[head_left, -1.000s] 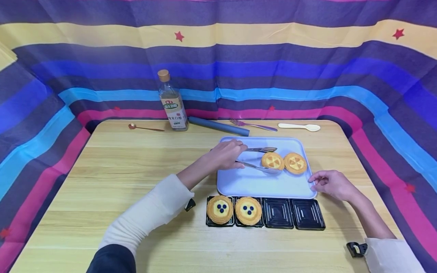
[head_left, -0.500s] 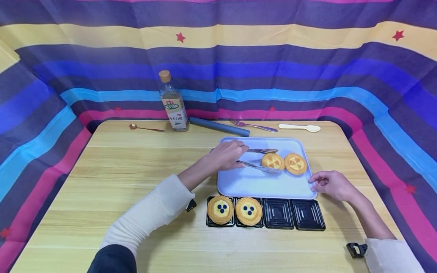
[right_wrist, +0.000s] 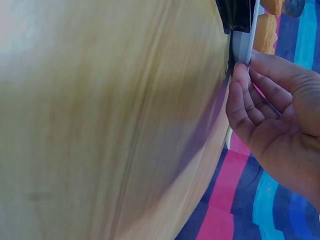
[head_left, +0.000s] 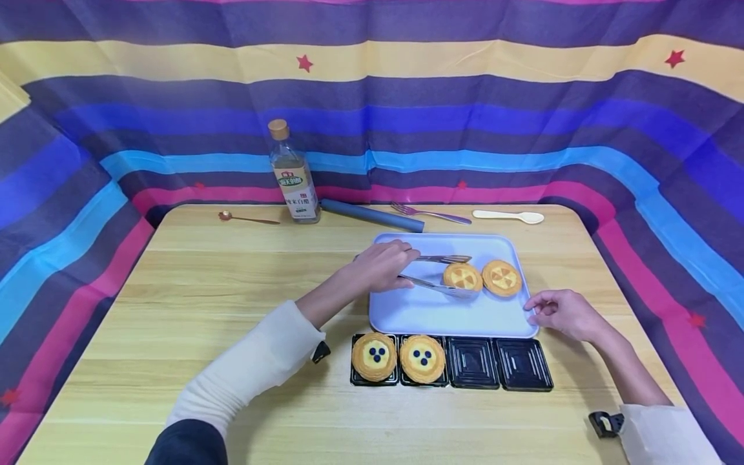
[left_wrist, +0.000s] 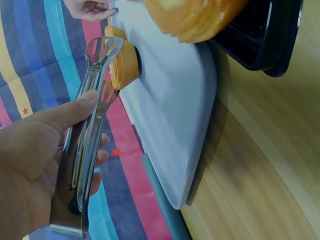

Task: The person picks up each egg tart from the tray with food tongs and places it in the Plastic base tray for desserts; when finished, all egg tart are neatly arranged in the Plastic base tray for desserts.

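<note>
Your wooden tabletop point(head_left: 203, 310) carries a pale blue tray point(head_left: 430, 313) right of centre, four black moulds point(head_left: 500, 365) toward the near edge, and along the far edge a small spoon point(head_left: 247, 218), vinegar bottle point(head_left: 293, 174), blue rolling pin point(head_left: 372, 215), fork point(head_left: 430, 212) and cream spoon point(head_left: 508, 216).

Metal tongs point(head_left: 440, 274) straddle a round yellow-topped tart point(head_left: 462, 277) — flat on the pale tray point(head_left: 430, 311).

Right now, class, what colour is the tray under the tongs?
Pale blue tray, clearest in the head view.
</note>
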Demonstrator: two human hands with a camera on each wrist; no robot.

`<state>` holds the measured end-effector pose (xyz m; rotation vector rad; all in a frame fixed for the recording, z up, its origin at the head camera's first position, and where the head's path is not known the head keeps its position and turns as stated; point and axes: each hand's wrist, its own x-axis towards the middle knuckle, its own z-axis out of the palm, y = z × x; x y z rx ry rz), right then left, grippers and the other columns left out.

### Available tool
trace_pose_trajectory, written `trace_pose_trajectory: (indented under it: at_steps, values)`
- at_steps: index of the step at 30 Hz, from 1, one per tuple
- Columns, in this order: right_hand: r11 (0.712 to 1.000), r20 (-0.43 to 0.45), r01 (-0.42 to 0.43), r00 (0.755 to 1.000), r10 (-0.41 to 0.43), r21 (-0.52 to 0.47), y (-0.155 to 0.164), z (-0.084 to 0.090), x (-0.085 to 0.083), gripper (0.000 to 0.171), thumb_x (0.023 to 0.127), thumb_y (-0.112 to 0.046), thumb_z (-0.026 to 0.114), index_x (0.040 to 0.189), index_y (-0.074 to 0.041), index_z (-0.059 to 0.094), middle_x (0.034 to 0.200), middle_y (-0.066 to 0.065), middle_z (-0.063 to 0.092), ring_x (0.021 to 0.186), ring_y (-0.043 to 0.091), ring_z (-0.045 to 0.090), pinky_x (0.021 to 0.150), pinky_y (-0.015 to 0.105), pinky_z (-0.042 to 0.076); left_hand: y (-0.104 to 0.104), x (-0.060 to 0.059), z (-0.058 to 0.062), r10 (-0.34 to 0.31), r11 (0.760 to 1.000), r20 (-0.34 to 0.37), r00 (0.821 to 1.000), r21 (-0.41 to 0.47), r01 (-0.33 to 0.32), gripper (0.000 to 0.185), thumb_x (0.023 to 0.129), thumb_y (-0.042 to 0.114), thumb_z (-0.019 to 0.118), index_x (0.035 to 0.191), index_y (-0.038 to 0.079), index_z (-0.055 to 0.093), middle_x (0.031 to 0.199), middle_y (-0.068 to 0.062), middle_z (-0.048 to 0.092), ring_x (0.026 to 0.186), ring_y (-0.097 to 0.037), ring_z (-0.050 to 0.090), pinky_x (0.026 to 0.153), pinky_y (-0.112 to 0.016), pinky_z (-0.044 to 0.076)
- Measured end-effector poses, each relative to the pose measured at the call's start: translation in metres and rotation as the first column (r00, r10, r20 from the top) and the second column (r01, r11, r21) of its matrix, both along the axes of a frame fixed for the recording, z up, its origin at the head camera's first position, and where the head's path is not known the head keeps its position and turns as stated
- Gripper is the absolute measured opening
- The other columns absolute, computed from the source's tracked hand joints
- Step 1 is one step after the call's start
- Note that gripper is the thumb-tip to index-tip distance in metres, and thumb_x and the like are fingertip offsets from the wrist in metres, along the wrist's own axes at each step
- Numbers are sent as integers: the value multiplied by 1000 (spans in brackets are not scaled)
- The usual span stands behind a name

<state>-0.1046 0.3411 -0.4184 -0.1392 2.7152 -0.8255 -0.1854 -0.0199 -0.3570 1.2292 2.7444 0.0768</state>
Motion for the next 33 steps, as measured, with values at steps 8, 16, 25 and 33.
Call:
trace_pose_trajectory:
  at_steps: [8, 16, 25, 33]
  values:
    - [1000, 3, -3, 1000, 3, -4, 0, 1, 0, 22, 79, -11, 74, 98, -1, 69, 82, 4, 62, 68, 5, 50, 56, 18, 43, -4, 8, 6, -12, 1000, -3, 1000, 19, 12, 60, 86, 41, 67, 134, 9, 51, 130, -7, 59, 118, -20, 56, 98, -32, 50]
    - [1000, 4, -3, 1000, 3, -1, -1, 2, 0, 22, 79, -10, 74, 98, 0, 69, 82, 4, 62, 68, 6, 51, 55, 19, 43, -7, 25, 14, -60, 998, 0, 998, 23, 59, 61, 87, 42, 66, 136, 10, 49, 130, -8, 59, 117, -20, 56, 96, -31, 51]
    - [1000, 9, 3, 1000, -3, -13, -2, 2, 0, 22, 78, -9, 74, 97, 0, 69, 82, 4, 62, 68, 5, 51, 55, 19, 43, -11, 46, 24, -124, 992, -22, 992, 31, 124, 60, 86, 42, 67, 134, 10, 51, 126, -5, 61, 113, -17, 57, 94, -28, 51]
    - [1000, 10, 0, 1000, 1, -9, -1, 1, -1, 23, 78, -10, 74, 98, 0, 69, 82, 4, 62, 68, 6, 51, 55, 18, 43, -18, 60, 25, -184, 982, -32, 983, 35, 185, 62, 85, 42, 67, 134, 8, 52, 124, -4, 62, 112, -16, 57, 92, -27, 52]
